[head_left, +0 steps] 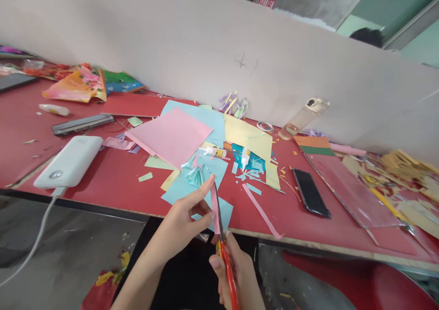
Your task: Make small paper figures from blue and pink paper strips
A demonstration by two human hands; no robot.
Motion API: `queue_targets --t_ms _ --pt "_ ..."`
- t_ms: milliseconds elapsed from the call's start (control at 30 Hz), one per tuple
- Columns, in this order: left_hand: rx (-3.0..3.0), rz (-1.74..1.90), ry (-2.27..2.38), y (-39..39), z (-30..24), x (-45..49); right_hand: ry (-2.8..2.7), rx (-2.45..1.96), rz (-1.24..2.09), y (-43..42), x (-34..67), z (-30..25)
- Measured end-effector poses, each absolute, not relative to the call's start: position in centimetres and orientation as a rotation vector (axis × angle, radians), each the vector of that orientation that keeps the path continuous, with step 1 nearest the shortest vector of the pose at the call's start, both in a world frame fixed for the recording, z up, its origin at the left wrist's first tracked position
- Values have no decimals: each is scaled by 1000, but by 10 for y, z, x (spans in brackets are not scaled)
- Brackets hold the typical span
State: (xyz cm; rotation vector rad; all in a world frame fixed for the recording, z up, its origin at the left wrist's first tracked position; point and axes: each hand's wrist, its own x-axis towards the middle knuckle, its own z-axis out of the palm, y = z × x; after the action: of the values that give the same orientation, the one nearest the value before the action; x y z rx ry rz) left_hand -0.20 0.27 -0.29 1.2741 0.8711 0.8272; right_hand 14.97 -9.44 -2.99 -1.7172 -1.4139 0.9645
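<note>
My left hand (pixel 187 221) pinches a narrow pink paper strip (pixel 215 209) between thumb and fingers, over the front edge of the table. Red-handled scissors (pixel 228 266) are in my right hand (pixel 238 269), their blades pointing away from me along the strip's right side. Whether the blades touch the strip I cannot tell. Just beyond my left fingertips, a pale blue folded paper piece (pixel 195 175) with a pink tie lies on light blue paper (pixel 222 209). To the right, another long pink strip (pixel 262 211) rests on the red table.
Pink sheets (pixel 174 134) and a yellow sheet (pixel 250 134) lie behind my hands, near small glue bottles (pixel 245 157). A phone (pixel 310 192) and a leaning water bottle (pixel 302 118) are to the right. A white power bank (pixel 70 161) with a cable sits left.
</note>
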Motion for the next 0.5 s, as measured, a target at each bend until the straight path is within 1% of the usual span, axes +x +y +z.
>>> queue_targets --t_ms 167,500 --pt "1267 822 881 3 -2 -3 -1435 -1707 898 -93 147 -29" --pt "1245 788 870 3 0 -5 -1505 -1671 948 -93 147 -27"
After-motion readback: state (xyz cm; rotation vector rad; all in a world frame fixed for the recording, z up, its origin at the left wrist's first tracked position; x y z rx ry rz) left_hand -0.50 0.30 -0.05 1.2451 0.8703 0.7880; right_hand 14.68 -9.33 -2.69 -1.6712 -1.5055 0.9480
